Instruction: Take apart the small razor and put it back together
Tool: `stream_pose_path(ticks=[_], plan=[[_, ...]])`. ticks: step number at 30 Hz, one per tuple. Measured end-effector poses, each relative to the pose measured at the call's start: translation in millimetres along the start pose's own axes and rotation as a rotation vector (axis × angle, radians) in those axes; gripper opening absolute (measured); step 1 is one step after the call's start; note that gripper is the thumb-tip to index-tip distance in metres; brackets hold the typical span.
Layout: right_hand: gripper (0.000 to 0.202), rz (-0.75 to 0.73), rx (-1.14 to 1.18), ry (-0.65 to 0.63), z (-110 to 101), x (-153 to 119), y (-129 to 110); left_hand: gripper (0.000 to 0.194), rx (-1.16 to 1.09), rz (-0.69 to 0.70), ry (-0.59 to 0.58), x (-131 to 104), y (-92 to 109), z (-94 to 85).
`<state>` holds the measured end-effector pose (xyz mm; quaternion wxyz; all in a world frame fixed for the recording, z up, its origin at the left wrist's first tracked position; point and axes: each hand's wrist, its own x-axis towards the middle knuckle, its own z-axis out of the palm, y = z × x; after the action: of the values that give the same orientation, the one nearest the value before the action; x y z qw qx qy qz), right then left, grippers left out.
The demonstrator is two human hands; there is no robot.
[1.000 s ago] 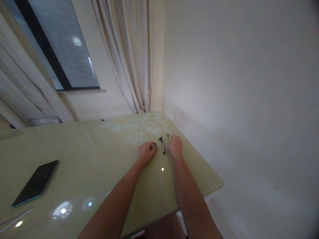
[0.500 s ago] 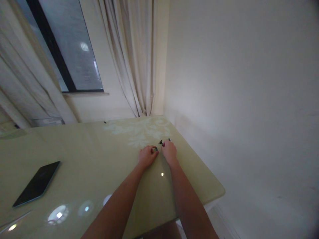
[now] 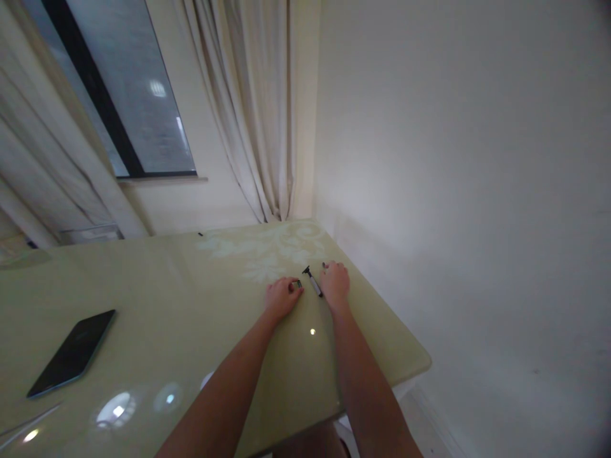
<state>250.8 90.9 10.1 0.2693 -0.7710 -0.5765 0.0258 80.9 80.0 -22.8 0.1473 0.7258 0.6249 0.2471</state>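
A small dark object with a greenish part sits between the thumb and fingers of my left hand, which rests on the table. Just right of it lies a razor-like tool with a dark head and a grey and black handle, slanting on the tabletop. My right hand is on the far side of that tool, its fingers curled at a small dark item that is mostly hidden. Whether the fingers grip this item is too small to tell.
The pale green glossy table bears a black tablet at the left and a tiny dark piece near the back edge. A wall borders the right side; curtains hang behind.
My right hand has let go of the razor-like tool and moved right, to the small dark item. The tool now lies uncovered. My left hand has hardly moved.
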Motion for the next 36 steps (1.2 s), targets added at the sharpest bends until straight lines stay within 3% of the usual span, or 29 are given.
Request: stream_pose_path(ticks=[5, 13, 16, 23, 36], plan=[[0.029, 0.042, 0.031, -0.111, 8.7, 4.9, 7.0, 0.036, -0.001, -0.003, 0.006, -0.2, 0.7, 0.1], [0.027, 0.026, 0.043, -0.053, 13.9, 7.2, 9.2, 0.035, -0.006, -0.021, 0.003, -0.4, 2.0, 0.4], [0.021, -0.024, 0.021, -0.049, 11.0, 6.2, 3.0, 0.039, -0.005, -0.031, 0.001, 0.5, 2.7, 1.2], [0.017, -0.123, 0.014, -0.188, 12.1, -7.2, -18.5, 0.034, -0.007, -0.014, 0.008, -0.6, 4.5, 0.1], [0.018, -0.109, 0.039, -0.132, 21.5, -3.4, -16.7, 0.045, -0.002, -0.041, -0.003, 2.7, 2.3, 0.2]])
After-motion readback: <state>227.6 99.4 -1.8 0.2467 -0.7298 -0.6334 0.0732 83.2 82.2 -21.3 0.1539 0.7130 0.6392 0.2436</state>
